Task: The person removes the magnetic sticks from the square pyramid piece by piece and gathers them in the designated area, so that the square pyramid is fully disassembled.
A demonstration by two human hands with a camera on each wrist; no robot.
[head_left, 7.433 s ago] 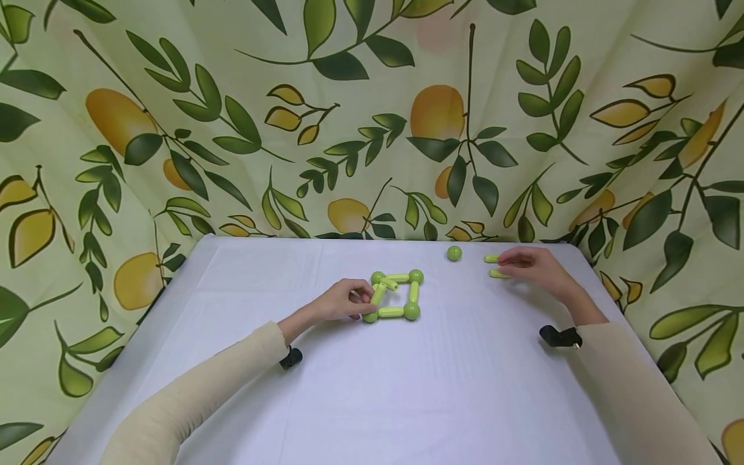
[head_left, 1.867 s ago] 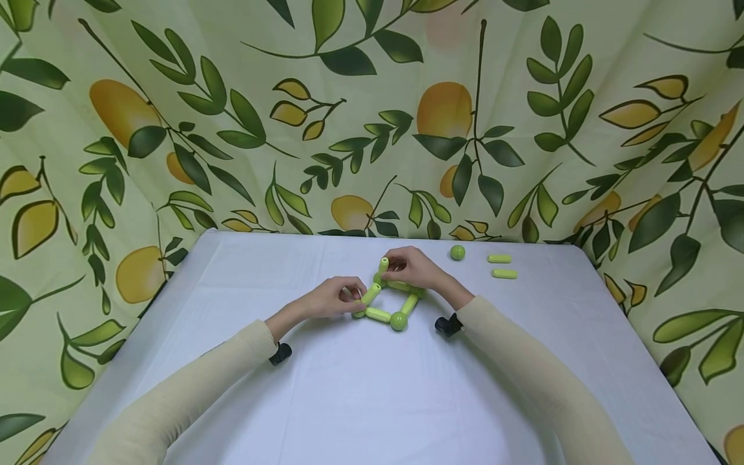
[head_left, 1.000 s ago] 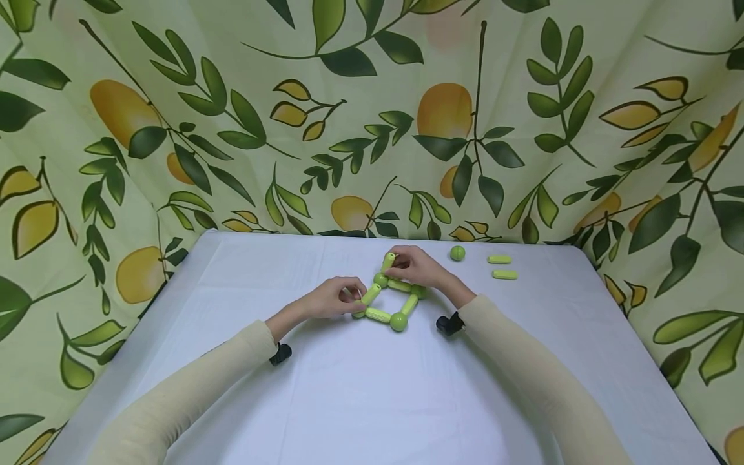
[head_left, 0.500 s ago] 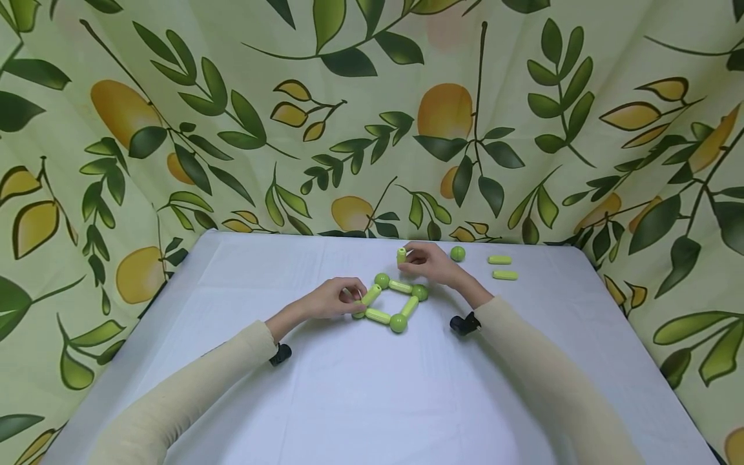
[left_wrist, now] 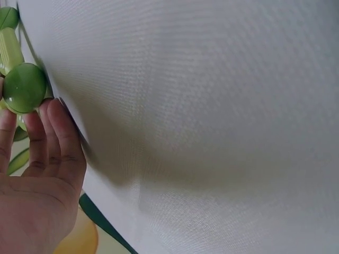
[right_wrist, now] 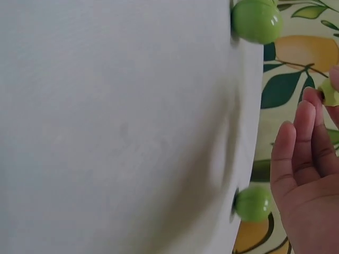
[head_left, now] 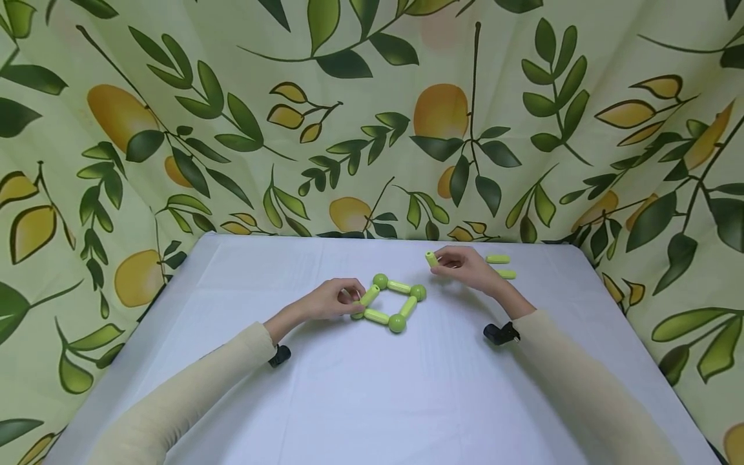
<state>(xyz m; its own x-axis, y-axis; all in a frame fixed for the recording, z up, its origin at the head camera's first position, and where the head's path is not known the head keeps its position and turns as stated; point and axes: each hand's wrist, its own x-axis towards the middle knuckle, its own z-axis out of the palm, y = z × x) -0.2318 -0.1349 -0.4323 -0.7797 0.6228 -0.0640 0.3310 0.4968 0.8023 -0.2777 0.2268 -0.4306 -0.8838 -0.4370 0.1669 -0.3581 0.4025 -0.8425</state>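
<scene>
Green balls (head_left: 418,292) and light-green rods (head_left: 409,307) form a four-sided frame on the white-covered table. My left hand (head_left: 331,299) grips the frame's left corner ball (left_wrist: 24,88), its thumb largely out of the left wrist view. From that ball a rod (head_left: 369,296) slants toward the back corner ball (head_left: 380,281); its holed end shows, and whether it joins there I cannot tell. Right of the frame and apart from it, my right hand (head_left: 467,266) pinches a single rod (head_left: 431,259) between thumb and fingertips, holed end facing up. The right wrist view catches only this rod's tip (right_wrist: 329,93).
Two loose rods, one farther back (head_left: 498,259) and one nearer (head_left: 507,274), lie partly behind my right hand. The right wrist view has a ball low (right_wrist: 253,203) and another at the top (right_wrist: 257,21). A leaf-and-fruit curtain (head_left: 349,161) surrounds the table.
My right hand has lifted its rod away from the frame's back corner ball and carried it right. It now covers the loose ball seen earlier. The left hand has kept its grip.
</scene>
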